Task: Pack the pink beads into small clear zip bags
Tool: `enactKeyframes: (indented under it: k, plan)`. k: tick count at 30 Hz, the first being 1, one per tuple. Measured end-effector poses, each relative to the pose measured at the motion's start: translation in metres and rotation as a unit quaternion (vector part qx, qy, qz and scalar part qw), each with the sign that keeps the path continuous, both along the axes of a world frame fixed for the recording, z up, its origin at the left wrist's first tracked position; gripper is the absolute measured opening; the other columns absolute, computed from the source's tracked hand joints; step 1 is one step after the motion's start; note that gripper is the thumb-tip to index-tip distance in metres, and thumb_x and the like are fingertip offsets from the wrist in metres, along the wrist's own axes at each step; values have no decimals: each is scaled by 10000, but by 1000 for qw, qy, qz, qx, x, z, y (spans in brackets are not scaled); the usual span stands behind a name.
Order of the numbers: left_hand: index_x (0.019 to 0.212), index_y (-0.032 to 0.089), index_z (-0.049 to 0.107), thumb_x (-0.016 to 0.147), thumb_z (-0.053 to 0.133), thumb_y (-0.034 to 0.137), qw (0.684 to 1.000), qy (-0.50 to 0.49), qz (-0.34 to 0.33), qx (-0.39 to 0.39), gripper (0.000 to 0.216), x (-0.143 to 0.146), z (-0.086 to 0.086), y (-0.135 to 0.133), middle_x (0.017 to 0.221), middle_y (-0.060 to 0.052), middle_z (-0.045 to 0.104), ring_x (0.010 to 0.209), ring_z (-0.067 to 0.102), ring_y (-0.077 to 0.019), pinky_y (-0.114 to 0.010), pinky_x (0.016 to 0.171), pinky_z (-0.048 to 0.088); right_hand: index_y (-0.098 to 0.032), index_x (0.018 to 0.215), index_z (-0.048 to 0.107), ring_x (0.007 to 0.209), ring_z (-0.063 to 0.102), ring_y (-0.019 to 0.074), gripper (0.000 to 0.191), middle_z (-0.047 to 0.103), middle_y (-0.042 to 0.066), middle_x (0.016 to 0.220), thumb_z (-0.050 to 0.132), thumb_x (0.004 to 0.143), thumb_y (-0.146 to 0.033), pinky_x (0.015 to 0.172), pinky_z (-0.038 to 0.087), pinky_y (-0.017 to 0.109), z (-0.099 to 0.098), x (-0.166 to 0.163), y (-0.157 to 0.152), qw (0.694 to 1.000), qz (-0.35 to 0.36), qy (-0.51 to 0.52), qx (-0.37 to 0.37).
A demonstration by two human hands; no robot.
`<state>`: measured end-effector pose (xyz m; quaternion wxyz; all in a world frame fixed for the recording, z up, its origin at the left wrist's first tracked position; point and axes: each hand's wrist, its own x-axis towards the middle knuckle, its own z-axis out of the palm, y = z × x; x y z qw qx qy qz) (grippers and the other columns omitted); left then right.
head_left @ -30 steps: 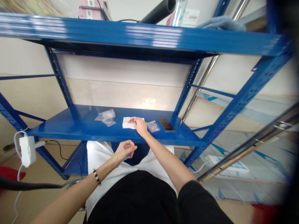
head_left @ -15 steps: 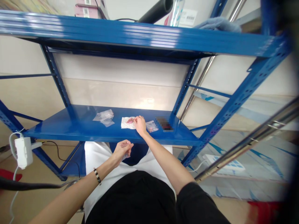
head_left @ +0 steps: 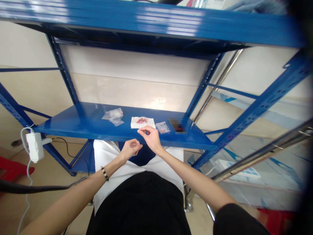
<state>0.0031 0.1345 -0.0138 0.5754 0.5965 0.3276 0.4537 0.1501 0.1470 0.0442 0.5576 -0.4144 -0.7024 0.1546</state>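
My right hand [head_left: 152,138] is closed in a pinch just in front of a white paper sheet [head_left: 151,124]; what sits between thumb and fingertip is too small to make out. A small pile of pink and red beads [head_left: 141,120] lies on that sheet. Lower and to the left, over my lap, my left hand [head_left: 129,149] is closed around a clear plastic bag [head_left: 133,145], mostly hidden by the fingers. Right of the paper lies another clear bag [head_left: 162,127] with a few reddish pieces inside. Several clear plastic bags [head_left: 114,116] are piled on the left.
Everything lies on a blue metal shelf [head_left: 90,125], with a higher blue shelf [head_left: 117,19] overhead. A blurred dark object [head_left: 177,125] rests at the right end. A white power adapter [head_left: 35,147] hangs by the left post, and a metal pole [head_left: 269,147] slants along the right.
My right hand has drawn back from the beads toward my left hand, pinched. The left hand has stayed low with its fingers closed. The camera view has tilted down.
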Motion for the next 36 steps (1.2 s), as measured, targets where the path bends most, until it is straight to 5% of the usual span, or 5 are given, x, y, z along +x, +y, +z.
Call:
enactKeyframes:
  k: [6, 10, 16, 29, 36]
  plan:
    - [787, 128, 588, 759, 689, 353, 995, 39, -80, 42, 248, 10, -9, -17, 589, 27, 511, 468, 432, -65, -187, 440, 334, -180, 775, 747, 634, 500, 138, 127, 633, 22, 700, 693, 820, -285, 590, 380, 264, -23, 12, -71, 996, -1, -1, -92]
    - [888, 108, 622, 742, 638, 234, 992, 47, -99, 66, 194, 10, -9, -30, 602, 36, 502, 500, 421, -67, -188, 469, 320, -181, 767, 754, 666, 536, 140, 90, 641, 25, 718, 692, 818, -224, 625, 406, 262, -30, 10, -76, 993, 39, -27, -106]
    - [652, 137, 519, 638, 573, 136, 984, 101, -87, 118, 55, 10, 0, -23, 573, 47, 477, 529, 412, -74, -187, 481, 291, -204, 730, 764, 671, 549, 151, 86, 609, 13, 659, 724, 755, -131, 631, 420, 265, -28, 7, -67, 993, 41, -75, -86]
    - [626, 155, 522, 647, 616, 143, 986, 96, -118, 61, 97, 10, -1, -29, 489, 41, 518, 454, 448, -80, -197, 460, 318, -210, 668, 734, 659, 560, 144, 238, 606, 9, 681, 599, 773, -45, 607, 405, 252, -29, 8, -77, 988, 17, -125, -84]
    - [745, 167, 523, 752, 717, 377, 981, -70, -120, -134, 286, 9, 6, -27, 540, 31, 516, 475, 494, -102, -223, 476, 402, -185, 690, 724, 626, 550, 135, 139, 607, 16, 695, 630, 791, -165, 592, 421, 251, -24, 24, -57, 997, -32, -32, -59]
